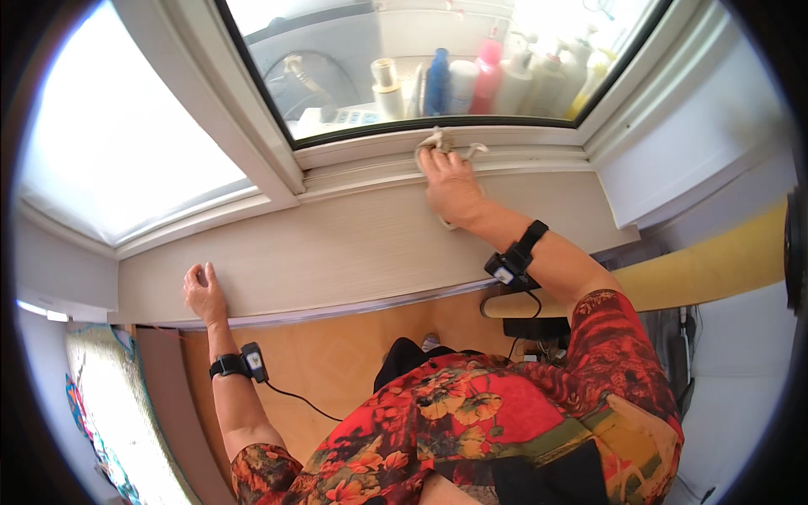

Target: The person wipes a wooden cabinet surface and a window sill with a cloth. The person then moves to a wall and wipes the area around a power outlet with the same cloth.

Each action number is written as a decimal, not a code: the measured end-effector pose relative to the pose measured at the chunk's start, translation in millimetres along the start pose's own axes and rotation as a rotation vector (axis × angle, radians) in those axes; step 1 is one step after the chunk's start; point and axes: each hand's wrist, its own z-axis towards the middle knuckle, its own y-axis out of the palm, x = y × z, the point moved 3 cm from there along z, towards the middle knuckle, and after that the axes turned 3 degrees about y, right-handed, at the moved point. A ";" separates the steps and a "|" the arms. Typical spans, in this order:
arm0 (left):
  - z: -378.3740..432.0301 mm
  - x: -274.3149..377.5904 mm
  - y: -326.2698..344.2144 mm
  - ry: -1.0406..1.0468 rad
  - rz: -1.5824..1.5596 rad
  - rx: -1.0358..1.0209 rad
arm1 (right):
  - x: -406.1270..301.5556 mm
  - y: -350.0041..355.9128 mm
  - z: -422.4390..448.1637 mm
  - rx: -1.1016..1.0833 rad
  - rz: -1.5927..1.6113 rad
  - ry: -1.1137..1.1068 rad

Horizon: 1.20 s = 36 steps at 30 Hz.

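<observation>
My right hand (451,186) presses a crumpled, light-coloured cloth (476,150) into the track of a white sliding window frame (372,178). Some of the cloth sticks out beyond the fingertips and beneath the palm. My left hand (205,293) rests near the left end of the pale windowsill (341,246), its fingers loosely curled and the thumb apart; nothing shows in it. Each wrist wears a black strap with a small device.
Behind the glass stand a blue bottle (437,82), a pink bottle (487,79), several pale bottles and a power strip (353,117). A yellow roll (707,259) lies at the right below the sill. A patterned cloth (113,404) hangs at lower left.
</observation>
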 end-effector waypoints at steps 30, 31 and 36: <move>2.3 -22.8 3.9 0.017 0.003 0.056 | 64.1 -18.2 9.4 -0.232 0.102 0.041; 3.0 -21.8 8.1 0.030 0.010 0.057 | 93.4 -22.5 -3.6 -0.169 0.038 0.080; 1.1 -15.1 6.7 -0.003 0.000 0.027 | 222.8 -38.2 -54.1 -0.105 -0.212 0.267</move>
